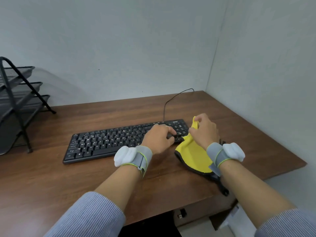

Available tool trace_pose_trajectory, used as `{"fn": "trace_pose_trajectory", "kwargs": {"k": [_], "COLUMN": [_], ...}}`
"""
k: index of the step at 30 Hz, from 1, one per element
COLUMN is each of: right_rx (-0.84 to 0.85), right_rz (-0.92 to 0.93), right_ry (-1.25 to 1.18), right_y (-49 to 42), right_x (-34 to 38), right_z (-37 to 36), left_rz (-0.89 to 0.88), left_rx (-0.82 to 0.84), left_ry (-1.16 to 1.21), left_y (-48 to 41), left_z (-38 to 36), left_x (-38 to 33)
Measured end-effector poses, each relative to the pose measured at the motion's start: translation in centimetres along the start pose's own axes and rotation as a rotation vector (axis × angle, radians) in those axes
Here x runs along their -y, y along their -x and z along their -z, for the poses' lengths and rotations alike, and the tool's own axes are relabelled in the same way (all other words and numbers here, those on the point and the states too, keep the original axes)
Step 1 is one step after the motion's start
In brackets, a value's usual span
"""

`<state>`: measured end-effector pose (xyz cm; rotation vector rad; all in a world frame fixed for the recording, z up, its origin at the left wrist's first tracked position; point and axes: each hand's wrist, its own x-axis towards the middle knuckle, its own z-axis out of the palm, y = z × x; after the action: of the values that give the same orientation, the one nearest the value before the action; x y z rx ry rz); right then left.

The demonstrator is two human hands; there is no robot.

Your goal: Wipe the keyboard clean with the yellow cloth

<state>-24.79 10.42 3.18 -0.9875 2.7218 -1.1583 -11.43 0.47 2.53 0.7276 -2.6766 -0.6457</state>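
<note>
keyboard (109,142) central on the desk (85,182), cloth (193,154) at its right end, tray rack (18,101) far left

Head-worn view, looking forward and down, desk (51,177) close
</note>
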Motion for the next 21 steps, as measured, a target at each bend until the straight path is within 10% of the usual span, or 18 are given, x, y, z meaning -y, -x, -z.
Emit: {"fn": "trace_pose_trajectory", "kwargs": {"k": [21], "right_rx": [0.284], "right_rz": [0.24], "right_ry": [0.181], "right_y": [-4.2], "right_x": [-1.2], "right_z": [-6.7], "left_rz": [0.156], "left_rx": [0.325], "left_ry": [-0.387], "left_y": [-5.8], "left_z": [-0.3], "left_x": [6.1]}}
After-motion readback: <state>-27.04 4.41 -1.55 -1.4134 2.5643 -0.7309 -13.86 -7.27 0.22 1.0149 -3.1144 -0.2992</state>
